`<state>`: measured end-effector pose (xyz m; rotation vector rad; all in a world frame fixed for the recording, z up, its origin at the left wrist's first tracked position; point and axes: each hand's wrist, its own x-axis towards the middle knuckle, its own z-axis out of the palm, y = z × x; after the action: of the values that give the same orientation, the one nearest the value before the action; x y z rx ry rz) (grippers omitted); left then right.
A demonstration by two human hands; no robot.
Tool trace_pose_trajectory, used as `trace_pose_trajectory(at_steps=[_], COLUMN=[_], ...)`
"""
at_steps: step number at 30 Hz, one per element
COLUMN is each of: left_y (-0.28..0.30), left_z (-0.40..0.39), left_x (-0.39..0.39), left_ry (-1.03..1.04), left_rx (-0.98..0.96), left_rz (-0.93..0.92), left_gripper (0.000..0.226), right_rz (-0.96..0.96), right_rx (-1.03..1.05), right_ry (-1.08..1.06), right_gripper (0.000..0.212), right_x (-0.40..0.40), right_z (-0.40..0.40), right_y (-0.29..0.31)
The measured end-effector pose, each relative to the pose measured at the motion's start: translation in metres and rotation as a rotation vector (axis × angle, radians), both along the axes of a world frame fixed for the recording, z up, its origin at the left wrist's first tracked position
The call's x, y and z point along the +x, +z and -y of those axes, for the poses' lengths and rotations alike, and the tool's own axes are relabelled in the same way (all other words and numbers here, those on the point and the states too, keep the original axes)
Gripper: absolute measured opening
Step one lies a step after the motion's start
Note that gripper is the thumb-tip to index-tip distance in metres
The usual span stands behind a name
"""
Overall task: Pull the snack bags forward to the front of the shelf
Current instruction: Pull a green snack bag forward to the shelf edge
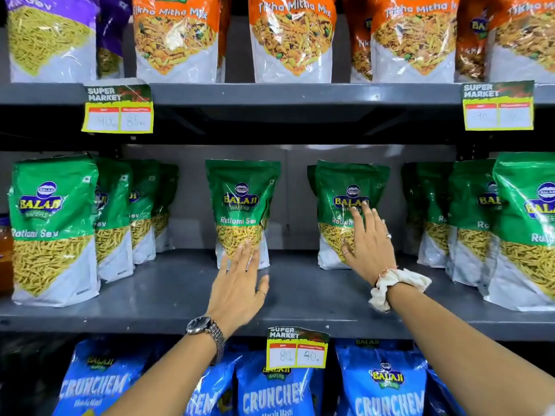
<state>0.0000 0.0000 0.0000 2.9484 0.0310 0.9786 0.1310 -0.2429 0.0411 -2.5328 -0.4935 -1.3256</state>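
Green and white Ratlami Sev snack bags stand upright on the grey middle shelf (pixel 168 298). One bag (pixel 241 202) stands alone far back at the centre, and my left hand (pixel 238 285) reaches in with flat fingers, the fingertips touching its lower front. A second set-back bag (pixel 345 190) stands to the right; my right hand (pixel 368 244) lies flat against its front, fingers spread. Neither hand grips a bag. A row of bags at the left (pixel 54 229) and another at the right (pixel 528 235) reach the shelf's front.
Orange Tikha Mitha Mix bags (pixel 291 40) fill the shelf above, blue Crunchem bags (pixel 387 382) the shelf below. Yellow price tags (pixel 118 111) (pixel 297 349) hang from the shelf edges. Bare shelf lies in front of both set-back bags.
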Motion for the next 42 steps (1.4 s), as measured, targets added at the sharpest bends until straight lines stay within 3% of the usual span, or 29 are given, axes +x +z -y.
trace_pose_trajectory(at_steps=[3, 6, 11, 25, 42], left_y=[-0.013, -0.026, -0.032, -0.034, -0.028], left_z=[-0.012, -0.021, -0.022, -0.019, -0.018], left_x=[-0.001, -0.003, -0.003, -0.006, -0.007], left_ry=[0.029, 0.025, -0.007, -0.01, 0.018], left_rx=[-0.004, -0.066, -0.079, -0.034, -0.02], left_rz=[-0.095, -0.165, -0.145, -0.099, -0.24], left_gripper=[0.088, 0.079, 0.089, 0.079, 0.086], right_rz=[-0.133, -0.218, -0.305, -0.295, -0.208], right_rx=[0.046, 0.024, 0.046, 0.25, 0.282], right_ry=[-0.01, -0.058, -0.093, -0.032, 0.088], right_gripper=[0.081, 0.084, 0.086, 0.104, 0.094], right_x=[0.01, 0.021, 0.039, 0.065, 0.035], right_z=[-0.005, -0.013, -0.029, -0.036, -0.024], right_y=[-0.006, -0.013, -0.019, -0.012, -0.009])
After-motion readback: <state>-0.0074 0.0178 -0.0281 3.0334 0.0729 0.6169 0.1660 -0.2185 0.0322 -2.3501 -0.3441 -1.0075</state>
